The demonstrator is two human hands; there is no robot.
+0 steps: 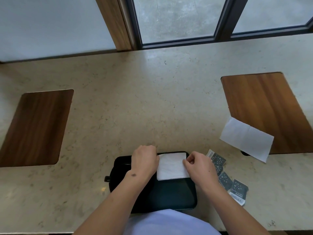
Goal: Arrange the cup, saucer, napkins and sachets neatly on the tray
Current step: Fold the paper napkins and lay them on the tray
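Observation:
A black tray (172, 194) lies on the stone counter just in front of me. A folded white napkin (171, 167) rests in its far right corner. My left hand (144, 160) is curled on the napkin's left edge, and my right hand (197, 165) pinches its right edge. A second, unfolded white napkin (245, 138) lies to the right, partly over a wooden inlay. Several dark star-printed sachets (225, 178) are scattered on the counter right of the tray. No cup or saucer is visible; my left hand hides the tray's far left part.
Two wooden inlay panels sit in the beige counter, one at left (35, 128) and one at right (264, 106). A small dark object (107, 178) pokes out at the tray's left edge. A window (177, 19) runs behind the counter's far edge.

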